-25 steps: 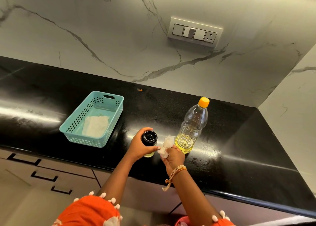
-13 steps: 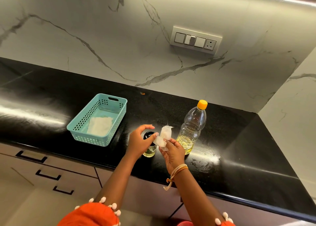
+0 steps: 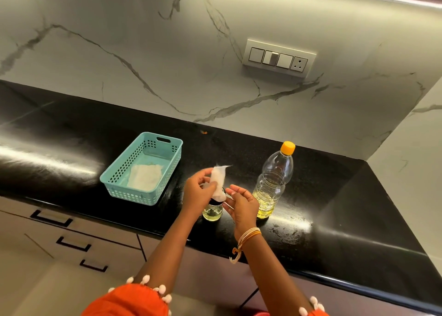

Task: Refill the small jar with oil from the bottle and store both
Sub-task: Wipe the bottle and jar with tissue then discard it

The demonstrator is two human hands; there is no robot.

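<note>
The small glass jar stands near the counter's front edge, holding yellowish oil. Its black lid is mostly hidden by a white tissue. My left hand pinches that tissue just above the jar. My right hand hovers on the jar's right side, fingers spread close to the tissue's lower edge, gripping nothing that I can see. The clear oil bottle, with a yellow cap and about a third full, stands upright just right of my right hand.
A teal perforated basket sits left of the jar with a white folded cloth inside. The black counter ends at a marble side wall on the right. A switch plate is on the back wall. Drawers lie below.
The tissue has passed from my right hand to my left, which has let go of the jar. The tissue now hangs over the lid. The bottle and basket have stayed put.
</note>
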